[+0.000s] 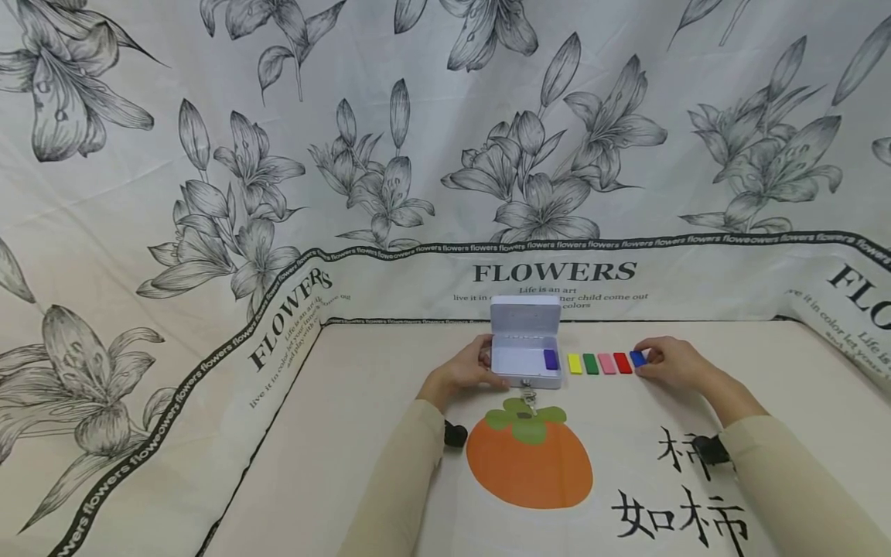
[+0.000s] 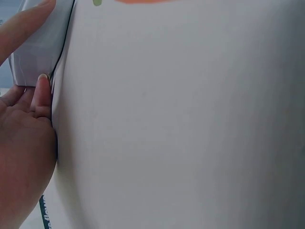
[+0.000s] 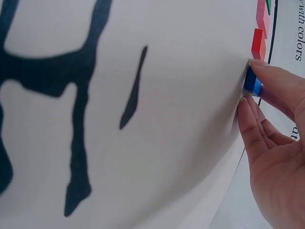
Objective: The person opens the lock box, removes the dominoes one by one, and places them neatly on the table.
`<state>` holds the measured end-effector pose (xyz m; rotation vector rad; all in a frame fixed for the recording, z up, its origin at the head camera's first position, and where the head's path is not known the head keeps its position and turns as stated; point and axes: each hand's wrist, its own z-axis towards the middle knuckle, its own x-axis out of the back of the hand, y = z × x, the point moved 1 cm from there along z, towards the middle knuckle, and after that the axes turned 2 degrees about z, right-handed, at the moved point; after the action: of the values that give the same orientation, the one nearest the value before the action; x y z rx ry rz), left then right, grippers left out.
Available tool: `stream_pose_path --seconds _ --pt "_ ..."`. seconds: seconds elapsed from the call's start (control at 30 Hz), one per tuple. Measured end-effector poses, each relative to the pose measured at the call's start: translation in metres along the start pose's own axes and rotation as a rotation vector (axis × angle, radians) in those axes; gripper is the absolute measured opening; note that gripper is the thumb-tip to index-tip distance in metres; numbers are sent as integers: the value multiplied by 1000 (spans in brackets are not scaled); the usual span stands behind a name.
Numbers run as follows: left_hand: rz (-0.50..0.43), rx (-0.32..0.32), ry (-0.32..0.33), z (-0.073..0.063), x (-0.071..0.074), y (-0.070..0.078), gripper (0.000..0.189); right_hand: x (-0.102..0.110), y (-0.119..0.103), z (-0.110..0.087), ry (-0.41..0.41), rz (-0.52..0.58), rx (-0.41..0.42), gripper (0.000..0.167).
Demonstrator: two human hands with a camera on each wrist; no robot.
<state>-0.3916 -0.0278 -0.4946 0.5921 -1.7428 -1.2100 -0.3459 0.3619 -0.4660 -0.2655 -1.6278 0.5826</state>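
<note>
A small white hinged tin box stands with its lid up near the back of the table, and a purple block lies inside at the right. My left hand grips the box by its left side; the left wrist view shows the thumb along the box and the other fingers under its corner. At the right end of a row of coloured blocks, my right hand pinches a blue block resting at the tabletop. Left of it in the row lie red, pink, green and yellow blocks.
A metal clasp or chain hangs from the box's front. The pale tablecloth bears a printed orange persimmon and black characters. Behind rises a white flower-printed cloth.
</note>
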Motion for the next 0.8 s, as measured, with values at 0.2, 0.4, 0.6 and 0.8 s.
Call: stream_pose_path --seconds 0.2,0.4,0.6,0.8 --pt "-15 7 2 -1 0 0 104 1 1 1 -16 9 10 46" --pt "-12 13 8 0 0 0 103 2 -1 0 -16 17 16 46" --pt "-11 -3 5 0 0 1 103 3 -1 0 -15 17 8 46" --pt "-24 9 3 -1 0 1 103 2 1 0 -18 20 -3 47"
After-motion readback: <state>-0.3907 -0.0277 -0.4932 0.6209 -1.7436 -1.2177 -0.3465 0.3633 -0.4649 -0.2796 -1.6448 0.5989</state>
